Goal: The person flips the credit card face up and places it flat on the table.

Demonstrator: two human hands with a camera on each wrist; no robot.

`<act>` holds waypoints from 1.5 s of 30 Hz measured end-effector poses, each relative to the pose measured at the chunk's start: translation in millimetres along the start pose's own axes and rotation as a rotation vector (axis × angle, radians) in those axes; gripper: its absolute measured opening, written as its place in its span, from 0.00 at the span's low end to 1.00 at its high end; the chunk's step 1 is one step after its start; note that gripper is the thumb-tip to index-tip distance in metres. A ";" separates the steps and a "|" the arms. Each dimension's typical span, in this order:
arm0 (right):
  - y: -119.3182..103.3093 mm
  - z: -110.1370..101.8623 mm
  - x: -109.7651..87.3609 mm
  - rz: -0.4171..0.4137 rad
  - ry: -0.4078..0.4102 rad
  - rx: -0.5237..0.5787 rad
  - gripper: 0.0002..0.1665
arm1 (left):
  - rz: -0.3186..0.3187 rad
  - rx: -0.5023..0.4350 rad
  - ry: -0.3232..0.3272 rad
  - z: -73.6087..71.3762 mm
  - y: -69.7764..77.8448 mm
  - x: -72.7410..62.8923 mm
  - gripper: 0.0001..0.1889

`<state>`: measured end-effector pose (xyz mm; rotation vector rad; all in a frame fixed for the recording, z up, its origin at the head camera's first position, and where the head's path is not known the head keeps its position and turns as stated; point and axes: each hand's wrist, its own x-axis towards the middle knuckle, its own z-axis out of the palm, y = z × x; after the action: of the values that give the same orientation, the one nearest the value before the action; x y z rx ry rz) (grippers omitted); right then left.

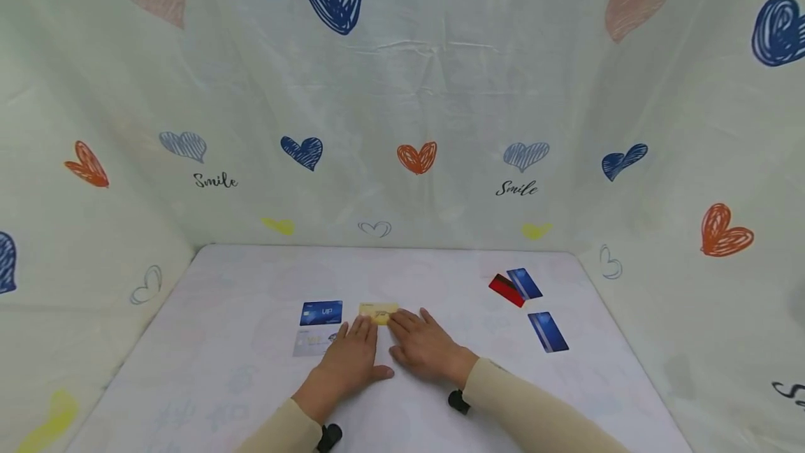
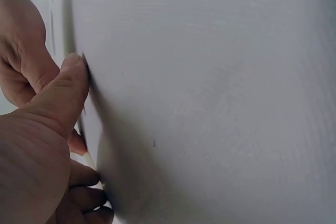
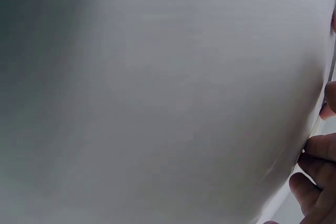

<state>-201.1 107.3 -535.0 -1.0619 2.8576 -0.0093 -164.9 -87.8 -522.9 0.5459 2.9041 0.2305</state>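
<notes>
A yellow-gold card [image 1: 377, 309] lies flat on the white table, its near edge partly hidden by fingers. My left hand [image 1: 349, 358] touches its lower left part with extended fingers, thumb spread to the side. From the right, the fingertips of my right hand [image 1: 429, 349] rest on the card's right end. Just left of it lies a blue VIP card [image 1: 321, 313]. Directly below that one is a silver-grey card [image 1: 309, 343], partly covered by the left hand. Both wrist views show the hands low against the tabletop, without a clear look at the card.
At the right of the table [image 1: 226, 299], a blue striped card [image 1: 527, 284] overlaps a red card [image 1: 504, 289]. Another blue card [image 1: 549, 332] lies nearer, apart from them. A pale curtain [image 1: 409, 96] printed with hearts hangs behind and at the sides.
</notes>
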 end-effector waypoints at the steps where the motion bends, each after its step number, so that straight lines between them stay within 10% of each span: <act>1: -0.9 0.5 1.9 0.002 -0.002 -0.003 0.35 | -0.004 -0.002 0.002 0.0 -1.0 -0.3 0.53; 34: -6.4 -4.1 15.9 0.026 -0.052 0.008 0.37 | -0.035 -0.025 -0.025 -4.0 -11.5 -1.0 0.58; 45: 24.1 -6.4 1.8 0.142 -0.049 0.095 0.44 | -0.051 -0.043 -0.040 -2.2 -11.4 0.4 0.59</act>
<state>-218.7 124.2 -529.8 -0.8282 2.8492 -0.1062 -169.6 -98.4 -523.0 0.4639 2.8628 0.2716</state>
